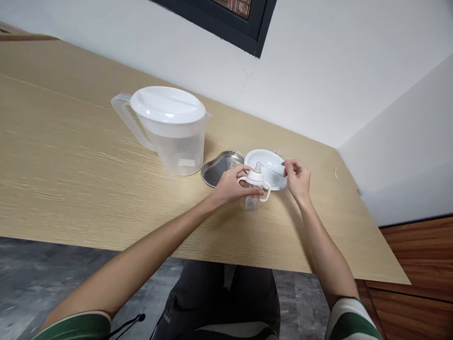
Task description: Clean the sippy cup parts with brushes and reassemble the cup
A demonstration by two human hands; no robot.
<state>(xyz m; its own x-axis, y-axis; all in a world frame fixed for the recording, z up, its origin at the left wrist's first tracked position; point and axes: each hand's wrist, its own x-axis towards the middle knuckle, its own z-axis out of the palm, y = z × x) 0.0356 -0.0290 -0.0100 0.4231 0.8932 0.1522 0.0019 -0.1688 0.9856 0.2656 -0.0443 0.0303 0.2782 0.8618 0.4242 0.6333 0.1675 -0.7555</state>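
My left hand is wrapped round a clear baby bottle with a white collar, two white side handles and a clear nipple on top. The bottle is upright at the middle of the table. Over the right rim of a white dish, my right hand pinches the end of a thin dark stick that points left toward the bottle's top. Behind my left hand lies a metal kidney-shaped tray, with a small clear item at its right end, partly hidden.
A large clear pitcher with a white lid stands left of the tray, its handle to the left. A small thin bent piece lies on the wooden table at the right. A wall rises behind.
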